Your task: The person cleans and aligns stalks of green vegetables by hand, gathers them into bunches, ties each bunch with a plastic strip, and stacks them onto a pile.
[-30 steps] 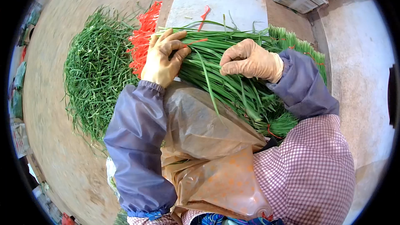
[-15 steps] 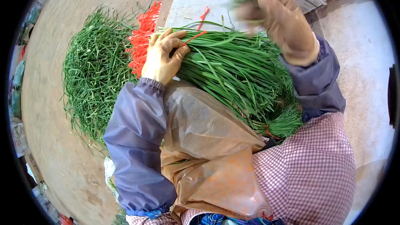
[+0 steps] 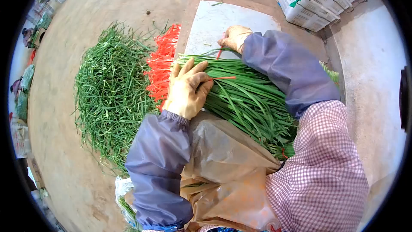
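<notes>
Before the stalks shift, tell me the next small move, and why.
I'd draw the upper red strip over the green stalks toward the left hand: the right hand seems to pinch it at their far edge, while the left steadies them beside another red end. Whether both ends are one strip is hidden.

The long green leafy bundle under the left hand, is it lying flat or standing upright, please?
Lying flat: the long green leafy bundle stretches sideways from beneath the pale-gloved left hand.
</notes>
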Available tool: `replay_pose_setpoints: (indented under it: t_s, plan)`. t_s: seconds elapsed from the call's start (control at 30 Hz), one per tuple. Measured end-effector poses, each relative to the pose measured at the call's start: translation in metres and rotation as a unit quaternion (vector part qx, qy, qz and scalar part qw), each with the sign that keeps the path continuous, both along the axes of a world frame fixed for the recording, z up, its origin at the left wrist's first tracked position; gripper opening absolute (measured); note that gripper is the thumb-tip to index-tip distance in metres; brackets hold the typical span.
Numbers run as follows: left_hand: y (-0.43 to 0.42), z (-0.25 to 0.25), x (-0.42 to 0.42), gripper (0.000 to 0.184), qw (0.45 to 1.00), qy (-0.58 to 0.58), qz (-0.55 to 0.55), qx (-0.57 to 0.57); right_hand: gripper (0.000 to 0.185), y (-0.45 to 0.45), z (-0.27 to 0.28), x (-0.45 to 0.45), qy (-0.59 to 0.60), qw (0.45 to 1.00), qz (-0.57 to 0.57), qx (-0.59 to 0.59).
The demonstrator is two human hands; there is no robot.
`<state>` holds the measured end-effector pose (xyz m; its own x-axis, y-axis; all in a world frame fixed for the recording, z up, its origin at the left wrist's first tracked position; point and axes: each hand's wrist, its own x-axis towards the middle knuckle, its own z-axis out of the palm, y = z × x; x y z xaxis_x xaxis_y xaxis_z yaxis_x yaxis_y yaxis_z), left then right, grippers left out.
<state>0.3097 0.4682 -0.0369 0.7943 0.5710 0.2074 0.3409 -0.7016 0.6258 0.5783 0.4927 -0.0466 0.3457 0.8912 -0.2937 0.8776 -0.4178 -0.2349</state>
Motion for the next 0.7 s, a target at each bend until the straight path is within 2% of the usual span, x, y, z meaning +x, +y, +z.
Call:
replay_pose_setpoints:
  t_s: [0.1,0.13,0.23,0.27,0.3,0.4,0.43,0.5,0.6,0.7]
  plan:
    - [-0.003,0.004,-0.002,0.019,0.999,-0.018,0.003,-0.039,0.03,0.014,-0.02,-0.013,-0.024,1.0,0.0,0.02]
    - [-0.002,0.007,-0.002,0.018,0.999,-0.019,0.001,-0.048,0.027,0.015,-0.017,-0.017,0.015,1.0,0.005,-0.002]
    - [-0.003,0.007,-0.005,0.017,1.0,-0.006,-0.01,-0.023,0.024,0.005,-0.027,-0.012,0.076,0.983,0.074,0.151]
    - [-0.005,0.008,-0.006,0.015,1.0,-0.009,-0.011,-0.02,0.027,-0.002,-0.026,-0.01,0.136,0.97,0.082,0.183]
    - [-0.007,0.01,-0.007,0.015,1.0,-0.015,-0.009,-0.009,0.028,-0.008,-0.026,-0.012,0.179,0.963,0.052,0.193]
    - [-0.014,0.016,-0.004,0.016,0.999,-0.01,-0.004,0.044,0.032,-0.017,-0.052,-0.002,0.165,0.959,0.028,0.231]
    - [-0.018,0.016,-0.003,0.014,0.998,-0.004,0.003,0.06,0.036,-0.024,-0.046,-0.008,0.176,0.953,-0.02,0.246]
    - [-0.023,0.023,0.0,0.014,0.995,0.024,-0.001,0.095,0.038,-0.025,-0.043,-0.008,0.198,0.95,-0.076,0.228]
    - [-0.028,0.025,0.003,0.014,0.989,0.052,-0.009,0.14,0.039,-0.018,-0.02,-0.014,0.146,0.979,-0.113,0.091]
    - [-0.029,0.03,0.003,0.014,0.987,0.063,-0.02,0.144,0.04,-0.008,-0.002,-0.023,0.067,0.997,-0.046,0.009]
